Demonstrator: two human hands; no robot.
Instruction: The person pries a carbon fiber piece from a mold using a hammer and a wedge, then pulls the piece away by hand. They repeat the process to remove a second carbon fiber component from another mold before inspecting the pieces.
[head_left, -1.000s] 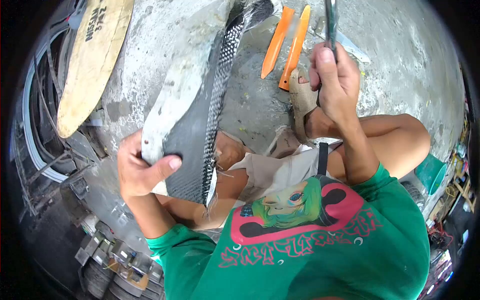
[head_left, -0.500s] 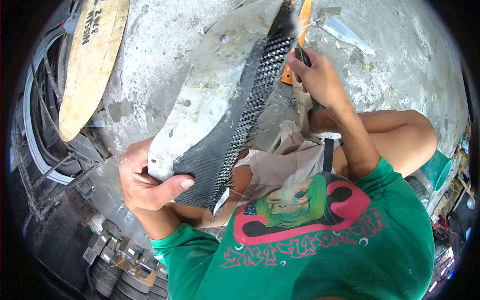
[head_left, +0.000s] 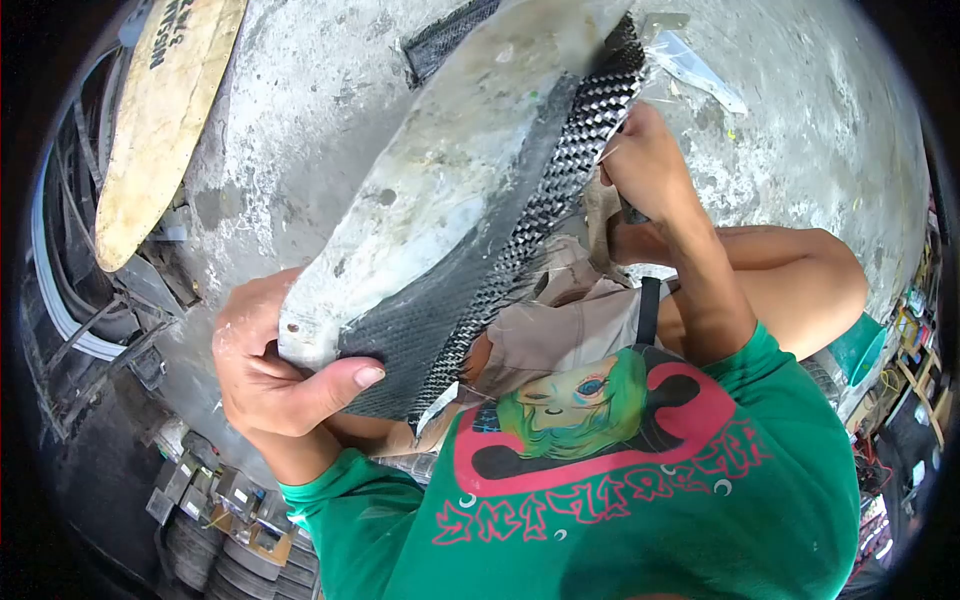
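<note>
A long curved panel [head_left: 440, 170], pale and stained with a dark carbon-weave strip [head_left: 560, 170] along its right side, slants across the middle. My left hand [head_left: 285, 365] is closed round its lower end, thumb on the dark face. The weave edge is frayed, with loose fibres and a pale sliver at the bottom tip. My right hand [head_left: 650, 165] is closed in a fist beside the upper part of the woven edge; what it holds is hidden.
A tan board with lettering [head_left: 165, 120] lies at the upper left, near a round metal frame [head_left: 60, 290]. Behind the panel is a dark woven piece [head_left: 450, 40]. A pale pointed piece [head_left: 700, 75] lies at the upper right; a green container [head_left: 855, 350] stands far right.
The panel's upper end has swung right, now covering the orange tool. My right hand has moved slightly up and right, and its black-handled tool no longer shows. The dark woven piece behind has come into view.
</note>
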